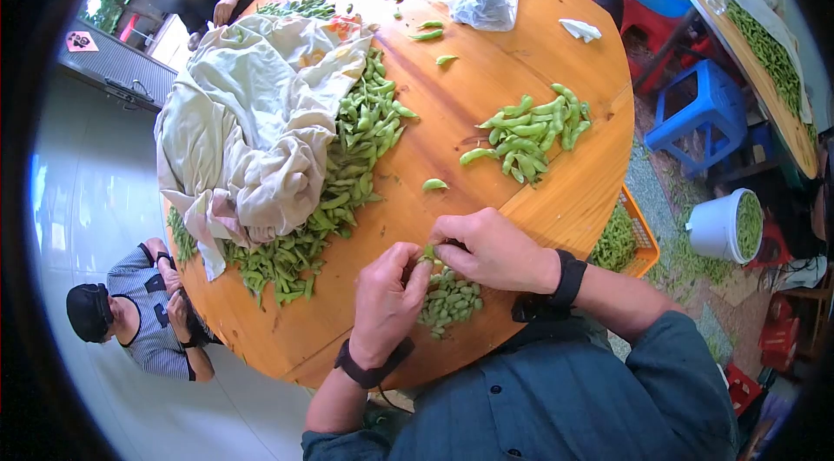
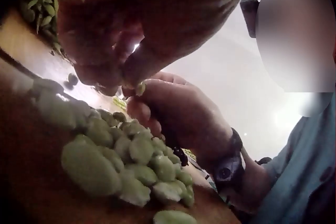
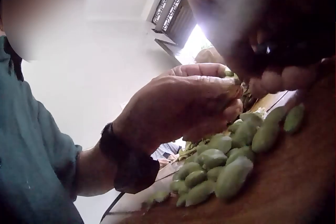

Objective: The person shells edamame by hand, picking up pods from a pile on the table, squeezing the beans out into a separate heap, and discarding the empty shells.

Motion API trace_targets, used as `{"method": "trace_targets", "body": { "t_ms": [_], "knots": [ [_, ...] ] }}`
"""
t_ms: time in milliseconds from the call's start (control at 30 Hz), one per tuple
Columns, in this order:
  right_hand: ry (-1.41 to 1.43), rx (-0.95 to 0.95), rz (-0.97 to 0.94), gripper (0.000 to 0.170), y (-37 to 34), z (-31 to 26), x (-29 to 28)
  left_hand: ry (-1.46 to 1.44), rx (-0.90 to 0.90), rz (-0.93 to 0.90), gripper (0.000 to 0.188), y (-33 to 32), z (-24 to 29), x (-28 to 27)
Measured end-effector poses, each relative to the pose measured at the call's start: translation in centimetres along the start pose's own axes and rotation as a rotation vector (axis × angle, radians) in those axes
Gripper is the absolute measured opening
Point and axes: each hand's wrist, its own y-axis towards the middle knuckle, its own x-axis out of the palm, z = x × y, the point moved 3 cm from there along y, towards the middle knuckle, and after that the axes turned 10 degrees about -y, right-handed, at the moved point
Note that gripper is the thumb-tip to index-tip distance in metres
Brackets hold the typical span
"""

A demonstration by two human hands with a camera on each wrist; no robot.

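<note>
Close together at the table's near edge, my left hand (image 1: 388, 294) and right hand (image 1: 497, 245) pinch a small green broad bean pod (image 1: 428, 254) between thumbs and fingertips. Most of the pod is hidden by the fingers. Right below them lies a pile of shelled broad beans (image 1: 452, 303), pale green and plump, which fills the foreground of the left wrist view. A loose heap of whole pods (image 1: 534, 131) is beyond my right hand. One single pod (image 1: 434, 185) lies just past my fingertips.
A cream cloth (image 1: 252, 113) covers part of a large pod heap (image 1: 356, 148) on the round wooden table (image 1: 486, 61). A plastic bag (image 1: 485, 5) sits at the far side. Two people are at the left. An orange crate (image 1: 641, 239) and white bucket (image 1: 717, 226) stand at the right.
</note>
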Motion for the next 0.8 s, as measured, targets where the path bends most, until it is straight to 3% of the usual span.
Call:
{"method": "trace_targets", "body": {
  "t_ms": [167,667,800],
  "knots": [
    [0.003,0.024,-0.020,0.012,0.0,-0.4,-0.6,-0.096,0.026,0.102,0.008,-0.1,0.6,0.4],
    [-0.109,-0.022,-0.052,0.009,-0.6,-0.5,0.3,0.100,0.140,0.084,0.008,0.0,1.5,0.6],
    [-0.142,-0.017,-0.104,0.011,-0.6,-0.6,0.2,-0.038,0.168,0.068,0.007,0.1,0.0,0.4]
  ]
}}
